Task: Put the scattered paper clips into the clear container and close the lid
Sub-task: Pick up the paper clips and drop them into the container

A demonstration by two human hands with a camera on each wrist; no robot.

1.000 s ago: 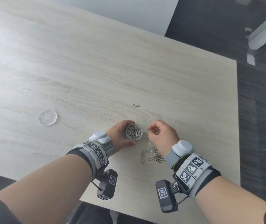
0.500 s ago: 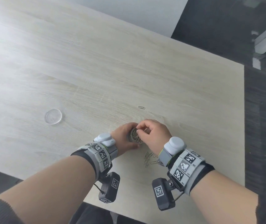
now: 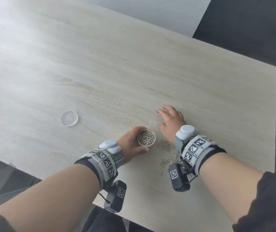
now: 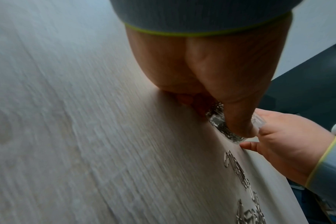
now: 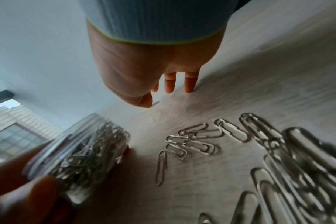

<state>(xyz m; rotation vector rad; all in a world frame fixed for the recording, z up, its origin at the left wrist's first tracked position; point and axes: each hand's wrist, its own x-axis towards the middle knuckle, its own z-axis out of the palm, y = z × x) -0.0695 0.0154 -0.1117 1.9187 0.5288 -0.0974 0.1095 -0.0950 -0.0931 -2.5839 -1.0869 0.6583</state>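
soft daylight; wrist views blurred, warped.

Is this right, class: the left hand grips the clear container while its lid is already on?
Not quite. The left hand does grip the clear container, but the lid lies apart on the table, as the head view shows.

This looks like an office or meeting room. A large pale wood-grain table [image 3: 100, 64] with a square edge stands on dark grey floor [image 3: 251, 22], beside a plain light wall [image 3: 150, 10]. Paper clips [image 5: 192, 142], common office stock, lie on the table. The right wrist view shows a window [image 5: 15, 136] with a building front outside.
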